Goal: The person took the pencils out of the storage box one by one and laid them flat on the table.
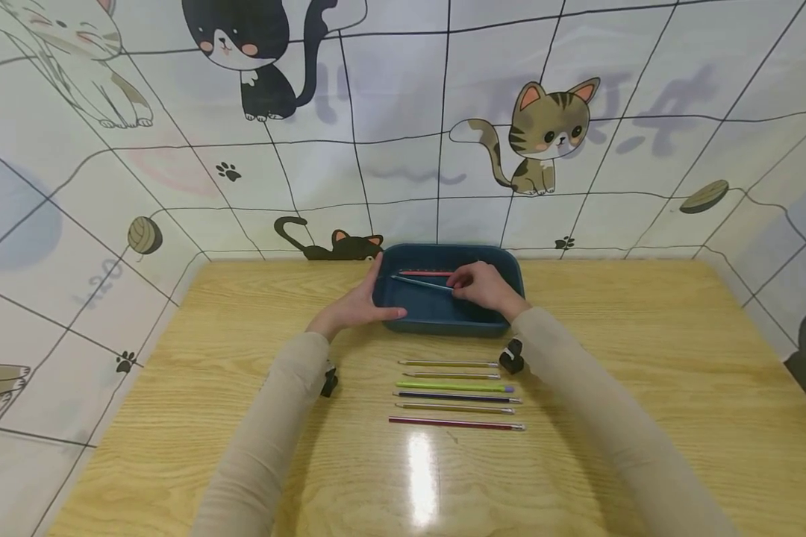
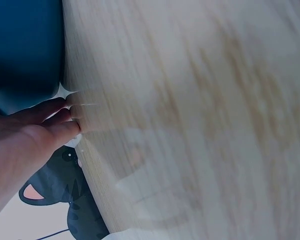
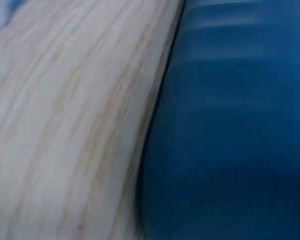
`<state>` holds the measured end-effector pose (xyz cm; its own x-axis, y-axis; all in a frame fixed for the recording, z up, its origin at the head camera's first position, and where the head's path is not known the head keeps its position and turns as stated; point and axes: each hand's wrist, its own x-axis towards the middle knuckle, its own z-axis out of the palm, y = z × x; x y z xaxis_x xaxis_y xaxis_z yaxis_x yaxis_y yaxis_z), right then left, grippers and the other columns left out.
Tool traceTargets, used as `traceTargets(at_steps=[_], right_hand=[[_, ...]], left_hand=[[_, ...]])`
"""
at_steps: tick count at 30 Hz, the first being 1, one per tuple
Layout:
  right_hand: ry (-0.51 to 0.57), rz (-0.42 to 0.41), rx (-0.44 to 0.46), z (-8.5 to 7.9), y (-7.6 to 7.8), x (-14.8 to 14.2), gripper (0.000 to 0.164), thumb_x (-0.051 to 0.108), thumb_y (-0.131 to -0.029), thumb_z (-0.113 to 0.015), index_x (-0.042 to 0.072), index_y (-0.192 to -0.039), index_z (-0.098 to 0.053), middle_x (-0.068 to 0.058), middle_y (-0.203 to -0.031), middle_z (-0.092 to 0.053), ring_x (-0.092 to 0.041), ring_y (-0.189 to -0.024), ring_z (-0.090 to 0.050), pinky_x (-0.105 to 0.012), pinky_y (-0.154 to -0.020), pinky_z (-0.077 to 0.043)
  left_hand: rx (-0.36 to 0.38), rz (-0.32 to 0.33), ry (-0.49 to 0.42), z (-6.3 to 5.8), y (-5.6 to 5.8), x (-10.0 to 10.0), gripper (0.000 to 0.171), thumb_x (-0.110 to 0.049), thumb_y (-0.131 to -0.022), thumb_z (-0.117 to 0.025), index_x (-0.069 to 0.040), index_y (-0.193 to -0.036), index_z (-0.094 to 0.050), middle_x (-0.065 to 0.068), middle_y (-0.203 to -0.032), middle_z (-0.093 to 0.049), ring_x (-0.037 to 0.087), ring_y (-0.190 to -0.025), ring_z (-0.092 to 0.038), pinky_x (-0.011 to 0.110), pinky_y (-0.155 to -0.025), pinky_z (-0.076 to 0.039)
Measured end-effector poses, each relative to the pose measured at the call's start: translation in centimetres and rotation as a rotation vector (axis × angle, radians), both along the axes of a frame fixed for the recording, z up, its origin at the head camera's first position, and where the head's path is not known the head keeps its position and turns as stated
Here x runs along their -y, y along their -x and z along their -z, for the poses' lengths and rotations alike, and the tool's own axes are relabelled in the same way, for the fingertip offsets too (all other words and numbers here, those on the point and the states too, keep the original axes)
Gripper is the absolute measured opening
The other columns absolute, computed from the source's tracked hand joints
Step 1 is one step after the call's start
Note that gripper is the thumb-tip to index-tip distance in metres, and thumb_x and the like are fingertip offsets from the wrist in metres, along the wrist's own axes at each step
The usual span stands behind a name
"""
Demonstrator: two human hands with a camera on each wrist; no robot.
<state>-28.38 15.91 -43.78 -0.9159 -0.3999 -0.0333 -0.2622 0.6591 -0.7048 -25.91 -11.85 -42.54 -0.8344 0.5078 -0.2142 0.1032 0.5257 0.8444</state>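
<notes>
A dark blue tray (image 1: 443, 327) stands on the table at the back, against the cat-print backdrop. My left hand (image 1: 357, 304) rests against its left end, fingers straight along the outer wall and thumb spread over the front rim. In the left wrist view those fingers (image 2: 65, 131) lie beside the blue wall. Over the tray's inside, my right hand (image 1: 481, 286) pinches a light blue pencil (image 1: 419, 283) near its right end. A red pencil (image 1: 426, 273) lies behind it in the tray. The right wrist view shows only the tray's outer wall (image 3: 225, 130) and tabletop.
In front of the tray, several pencils lie in a roughly parallel column, among them a lime green pencil (image 1: 450, 387), a dark blue pencil (image 1: 457, 397) and a dark red pencil (image 1: 453, 424) nearest me. The wooden table (image 1: 651, 335) meets the printed backdrop (image 1: 403, 171) behind and at both sides.
</notes>
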Motion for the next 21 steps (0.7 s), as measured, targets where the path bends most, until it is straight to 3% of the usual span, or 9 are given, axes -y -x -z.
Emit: traceTargets(at_steps=[3,5,13,21], right_hand=[[0.049,0.011,-0.022,0.0,-0.2,-0.1,0.018,0.004,-0.09,-0.064,-0.001,-0.106,-0.071,-0.012,-0.096,-0.067,-0.026,-0.086,-0.061,-0.041,-0.077,-0.049],[0.08,0.019,-0.037,-0.1,-0.2,-0.2,0.018,0.003,-0.09,-0.064,-0.001,-0.105,-0.072,-0.012,-0.094,-0.067,-0.026,-0.085,-0.061,-0.042,-0.076,-0.049],[0.113,0.054,-0.079,-0.3,-0.2,-0.4,0.018,0.006,-0.091,-0.064,0.0,-0.105,-0.072,-0.011,-0.094,-0.067,-0.024,-0.084,-0.061,-0.038,-0.075,-0.048],[0.17,0.06,-0.119,-1.3,-1.2,-1.2,0.017,0.007,-0.092,-0.063,0.001,-0.106,-0.072,-0.01,-0.094,-0.067,-0.023,-0.084,-0.061,-0.038,-0.075,-0.048]], left_hand=[[0.009,0.012,0.005,-1.5,-0.8,-0.2,0.109,-0.021,-0.089,-0.069,-0.015,-0.153,0.019,0.014,-0.159,0.012,0.035,-0.144,-0.001,0.054,-0.111,-0.016],[0.005,0.017,0.004,-1.7,-0.9,-0.2,0.108,-0.019,-0.089,-0.069,-0.013,-0.153,0.018,0.015,-0.159,0.012,0.035,-0.144,-0.001,0.054,-0.111,-0.017],[-0.047,0.005,-0.002,1.2,0.5,0.2,0.114,-0.03,-0.087,-0.072,-0.026,-0.152,0.02,0.005,-0.16,0.013,0.03,-0.145,0.0,0.053,-0.112,-0.015],[-0.041,-0.009,0.022,1.2,0.4,0.1,0.115,-0.036,-0.085,-0.074,-0.028,-0.153,0.019,0.007,-0.16,0.01,0.032,-0.144,-0.007,0.052,-0.111,-0.02]])
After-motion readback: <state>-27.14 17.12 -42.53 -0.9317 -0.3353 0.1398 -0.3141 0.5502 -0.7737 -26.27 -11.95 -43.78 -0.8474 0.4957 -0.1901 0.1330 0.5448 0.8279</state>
